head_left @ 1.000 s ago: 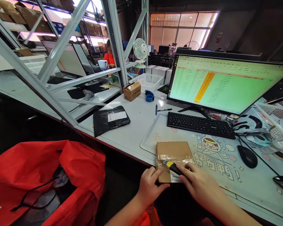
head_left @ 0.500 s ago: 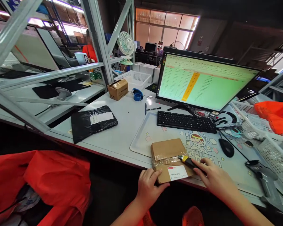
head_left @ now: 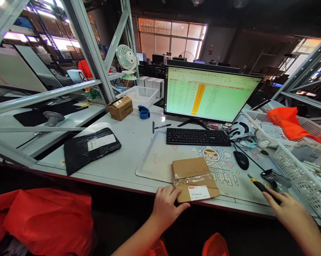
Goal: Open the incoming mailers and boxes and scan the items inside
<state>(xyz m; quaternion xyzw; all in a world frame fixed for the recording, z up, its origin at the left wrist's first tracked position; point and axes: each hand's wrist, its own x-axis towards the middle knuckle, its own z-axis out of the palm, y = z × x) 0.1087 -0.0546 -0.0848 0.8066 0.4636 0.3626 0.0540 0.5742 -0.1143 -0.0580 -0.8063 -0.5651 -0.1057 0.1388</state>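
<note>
From here I see the left hand (head_left: 166, 205) gripping the taped carton (head_left: 194, 179) at its seven-o'clock corner. The right hand (head_left: 290, 209) holds a yellow-and-black cutter (head_left: 259, 185) at the carton's three o'clock, with the mouse (head_left: 241, 160) towards two o'clock.

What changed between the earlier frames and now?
The right hand moved the yellow-and-black cutter off the cardboard box to the right, near the scanner. The box's white label is now uncovered. The view has swung right. Nothing was let go.
Unchanged: left hand on the box's near left corner; black parcel and keyboard in place.
</note>
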